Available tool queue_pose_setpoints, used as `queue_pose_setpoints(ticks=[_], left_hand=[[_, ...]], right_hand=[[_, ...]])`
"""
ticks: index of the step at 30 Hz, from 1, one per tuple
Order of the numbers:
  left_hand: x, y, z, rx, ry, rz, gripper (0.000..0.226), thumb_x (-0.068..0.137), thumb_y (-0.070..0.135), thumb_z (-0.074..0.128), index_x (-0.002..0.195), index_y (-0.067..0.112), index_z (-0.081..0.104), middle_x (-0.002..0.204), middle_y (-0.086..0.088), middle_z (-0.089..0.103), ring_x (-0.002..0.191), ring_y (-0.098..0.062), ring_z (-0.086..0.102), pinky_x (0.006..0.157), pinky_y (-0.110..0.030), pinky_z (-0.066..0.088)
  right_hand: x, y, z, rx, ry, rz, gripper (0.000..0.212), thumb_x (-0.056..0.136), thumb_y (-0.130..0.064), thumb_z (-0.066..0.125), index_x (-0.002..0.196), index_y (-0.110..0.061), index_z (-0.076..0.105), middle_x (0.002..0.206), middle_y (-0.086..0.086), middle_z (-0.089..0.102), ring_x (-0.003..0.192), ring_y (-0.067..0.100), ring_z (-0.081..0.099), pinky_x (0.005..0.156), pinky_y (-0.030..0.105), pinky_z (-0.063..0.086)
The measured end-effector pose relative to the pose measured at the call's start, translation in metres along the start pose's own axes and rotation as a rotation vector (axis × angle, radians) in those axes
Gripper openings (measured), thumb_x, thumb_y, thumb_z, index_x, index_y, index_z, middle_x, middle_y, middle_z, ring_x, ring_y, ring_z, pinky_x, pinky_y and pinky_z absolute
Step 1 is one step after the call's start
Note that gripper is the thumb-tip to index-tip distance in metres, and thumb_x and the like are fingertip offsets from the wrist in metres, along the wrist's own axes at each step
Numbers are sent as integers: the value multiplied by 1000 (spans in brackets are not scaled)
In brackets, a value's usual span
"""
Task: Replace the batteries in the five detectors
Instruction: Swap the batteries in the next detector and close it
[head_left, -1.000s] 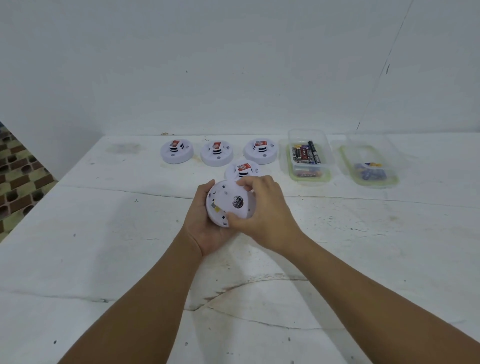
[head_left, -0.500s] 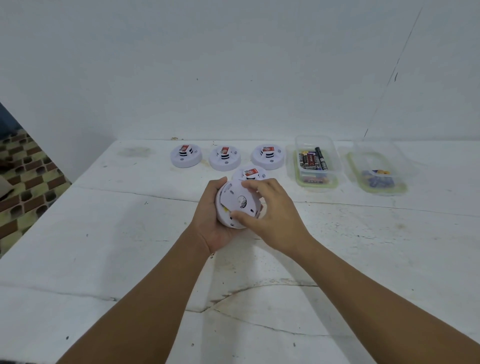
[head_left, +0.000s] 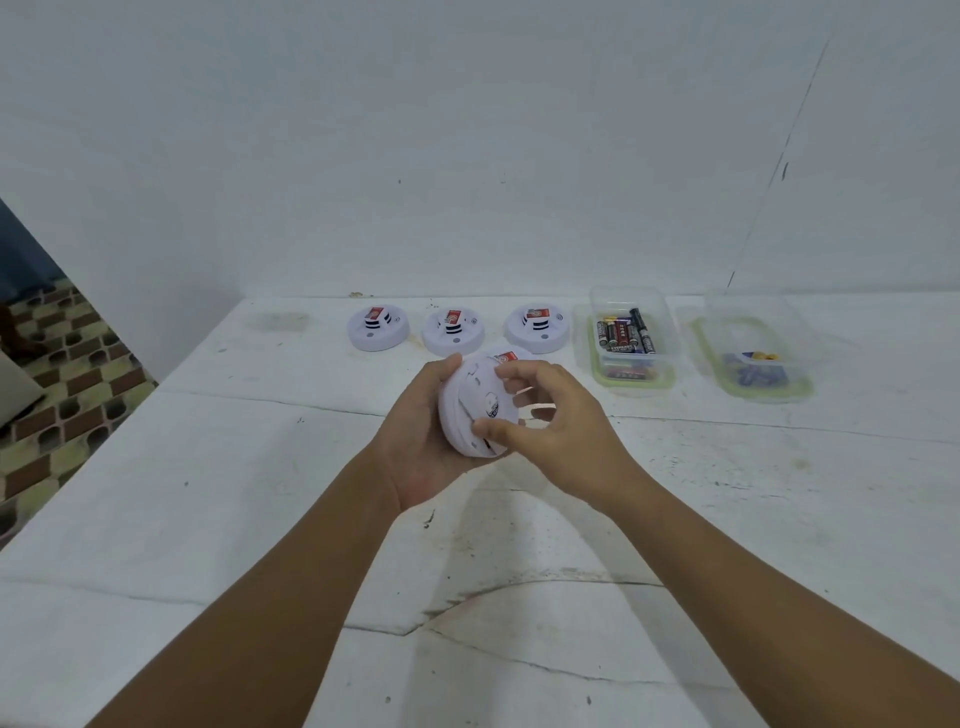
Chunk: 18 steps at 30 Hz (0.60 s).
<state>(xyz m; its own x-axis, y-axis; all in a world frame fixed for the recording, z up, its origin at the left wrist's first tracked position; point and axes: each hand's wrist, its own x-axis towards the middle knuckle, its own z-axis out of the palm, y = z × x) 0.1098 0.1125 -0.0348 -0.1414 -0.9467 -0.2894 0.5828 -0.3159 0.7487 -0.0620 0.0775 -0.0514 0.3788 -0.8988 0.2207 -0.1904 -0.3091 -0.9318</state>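
Note:
I hold a round white detector (head_left: 475, 405) above the table, its back side turned toward me. My left hand (head_left: 415, 441) cups it from the left and below. My right hand (head_left: 550, 421) pinches its right side, thumb on the lower rim and fingers curled over the top. Another detector (head_left: 511, 356) with a red label lies on the table right behind it, mostly hidden. Three more white detectors sit in a row at the back: one (head_left: 377, 327), a second (head_left: 453, 332), a third (head_left: 537, 329).
A clear box of batteries (head_left: 631, 338) stands right of the row. Further right, a second clear box (head_left: 753, 358) holds a few blue and yellow items. The white table (head_left: 727, 519) meets a wall behind. Its left edge drops to a tiled floor (head_left: 62, 395).
My hands have tilted the held detector so its back faces more to the right, and my right fingers have shifted round its edge. The camera view moved slightly.

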Motion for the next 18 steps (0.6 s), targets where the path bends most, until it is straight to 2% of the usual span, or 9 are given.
queue_pose_setpoints(ticks=[4,8,11,14,16,18], left_hand=[[-8,9,-1,288,11,19,62,106,61,36,147,19,58,143,-9,65,135,-29,61,116,-55,43],[-20,14,5,519,-17,108,62,100,64,38,146,26,58,141,-1,68,133,-22,63,111,-49,49],[-27,9,11,585,-2,168,59,99,64,35,139,30,60,132,4,73,125,-16,67,98,-36,59],[-30,4,12,617,8,197,54,101,61,31,133,32,63,124,6,76,120,-13,70,91,-30,60],[-31,4,12,639,25,210,51,104,58,30,130,33,65,122,7,77,116,-14,72,89,-30,61],[-29,4,9,660,62,221,51,105,59,32,134,31,63,124,4,76,116,-18,72,92,-35,61]], right_hand=[[-1,-4,-5,126,-17,60,55,73,-33,95,121,-36,67,118,-10,68,105,6,64,85,16,48],[-7,-6,-6,143,-52,45,54,75,-28,94,121,-35,67,116,-9,70,106,6,66,92,22,51],[-12,-4,-3,135,-42,13,54,74,-30,94,121,-35,67,115,-8,70,106,9,67,96,26,53],[-12,-3,-2,103,-53,27,53,74,-35,94,119,-37,68,113,-9,71,102,11,67,92,30,54],[-10,-2,-1,113,-61,58,52,73,-38,94,118,-37,69,112,-8,72,102,13,69,94,37,57],[-9,0,2,142,-67,85,52,72,-40,94,118,-37,70,114,-7,73,103,16,71,96,43,58]])
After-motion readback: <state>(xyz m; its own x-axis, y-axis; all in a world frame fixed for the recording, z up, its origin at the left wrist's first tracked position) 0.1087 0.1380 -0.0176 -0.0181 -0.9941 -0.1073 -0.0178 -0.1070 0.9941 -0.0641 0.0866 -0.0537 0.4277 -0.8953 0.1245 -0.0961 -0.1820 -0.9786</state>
